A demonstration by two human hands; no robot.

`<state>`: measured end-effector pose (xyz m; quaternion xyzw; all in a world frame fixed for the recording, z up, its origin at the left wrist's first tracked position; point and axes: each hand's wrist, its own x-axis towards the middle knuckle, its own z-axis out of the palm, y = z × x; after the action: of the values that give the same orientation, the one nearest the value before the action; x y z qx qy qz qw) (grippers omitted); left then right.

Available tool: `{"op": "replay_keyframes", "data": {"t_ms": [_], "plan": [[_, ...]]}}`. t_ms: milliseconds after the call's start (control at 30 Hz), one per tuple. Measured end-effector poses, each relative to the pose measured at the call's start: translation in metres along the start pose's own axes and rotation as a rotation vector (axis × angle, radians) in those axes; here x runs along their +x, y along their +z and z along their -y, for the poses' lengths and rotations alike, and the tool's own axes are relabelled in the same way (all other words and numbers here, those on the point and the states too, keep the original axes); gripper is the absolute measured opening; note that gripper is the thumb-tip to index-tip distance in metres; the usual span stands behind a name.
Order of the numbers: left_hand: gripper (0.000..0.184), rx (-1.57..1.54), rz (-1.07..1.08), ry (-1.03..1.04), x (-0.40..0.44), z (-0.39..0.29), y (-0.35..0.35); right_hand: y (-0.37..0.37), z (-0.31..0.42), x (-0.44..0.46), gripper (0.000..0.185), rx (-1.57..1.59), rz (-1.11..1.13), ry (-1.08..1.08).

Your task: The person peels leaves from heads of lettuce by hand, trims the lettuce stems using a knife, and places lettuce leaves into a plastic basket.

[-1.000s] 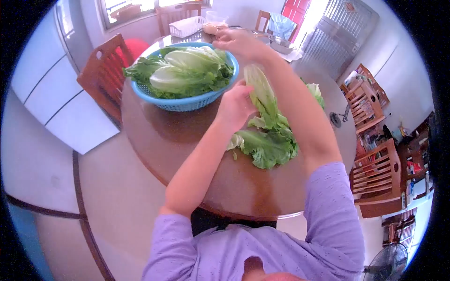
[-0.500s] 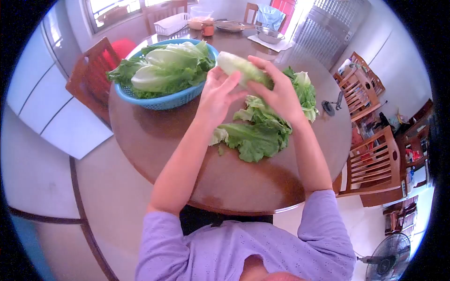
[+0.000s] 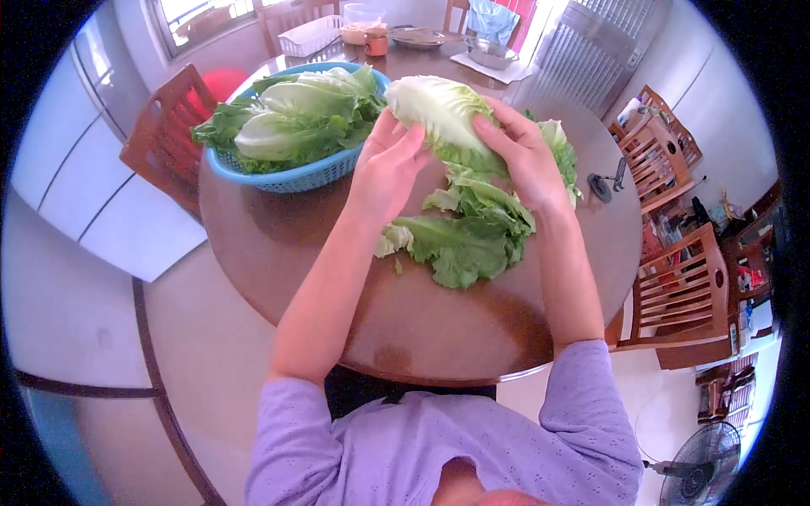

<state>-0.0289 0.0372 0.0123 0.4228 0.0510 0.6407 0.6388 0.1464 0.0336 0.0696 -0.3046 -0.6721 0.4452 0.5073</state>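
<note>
Between my two hands, above the table, is a pale green lettuce head (image 3: pixel 443 114). My left hand (image 3: pixel 392 156) grips its left end, fingers behind and thumb in front. My right hand (image 3: pixel 523 152) is wrapped round the other end, the thumb pressed on its side. Below them, loose lettuce leaves (image 3: pixel 464 244) lie in a pile on the table, and more leaves (image 3: pixel 561 156) show beyond my right wrist. To the left stands a blue plastic basket (image 3: pixel 291 179) heaped with lettuce (image 3: pixel 304 118).
On the far side of the round brown table (image 3: pixel 405 337) are a white basket (image 3: pixel 310 38), an orange-brown jar (image 3: pixel 375 42) and a metal bowl (image 3: pixel 491 55). A small dark object (image 3: pixel 601 187) lies near the right edge. Wooden chairs (image 3: pixel 679 278) surround the table.
The lettuce head has turned, so its broad pale side now faces me. My right hand has shifted slightly right and down with its grip. The basket and the leaf pile stay put.
</note>
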Motion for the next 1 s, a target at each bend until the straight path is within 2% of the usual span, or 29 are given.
{"op": "replay_keyframes", "data": {"t_ms": [233, 333, 433, 633, 733, 767, 867, 900, 1000], "plan": [[0.04, 0.044, -0.057, -0.018, 0.001, 0.003, 0.0, 0.001, 0.009, -0.004, 0.028, -0.063, -0.078, -0.006], [0.037, 0.051, -0.076, -0.029, 0.002, 0.008, -0.004, -0.004, 0.019, -0.006, 0.026, 0.12, -0.068, 0.121], [0.035, -0.009, -0.037, -0.072, 0.002, 0.01, -0.01, -0.007, 0.013, -0.003, 0.025, 0.306, -0.103, 0.089], [0.03, -0.075, -0.064, -0.142, 0.003, 0.013, -0.011, -0.016, 0.027, -0.006, 0.027, 0.356, -0.227, -0.065], [0.027, -0.095, -0.088, -0.157, 0.004, 0.013, -0.011, -0.032, 0.036, -0.004, 0.03, 0.433, -0.2, -0.162], [0.026, -0.101, -0.093, -0.163, 0.005, 0.013, -0.011, -0.034, 0.037, -0.002, 0.031, 0.431, -0.268, -0.157], [0.028, -0.105, -0.132, -0.204, 0.004, 0.02, -0.012, -0.026, 0.049, 0.014, 0.032, 0.297, -0.255, -0.154], [0.026, -0.112, -0.131, -0.234, 0.003, 0.022, -0.014, -0.02, 0.05, 0.028, 0.026, 0.276, -0.305, -0.143], [0.026, -0.133, -0.147, -0.268, 0.001, 0.023, -0.015, 0.01, 0.05, 0.07, 0.033, 0.023, -0.244, -0.168]]}}
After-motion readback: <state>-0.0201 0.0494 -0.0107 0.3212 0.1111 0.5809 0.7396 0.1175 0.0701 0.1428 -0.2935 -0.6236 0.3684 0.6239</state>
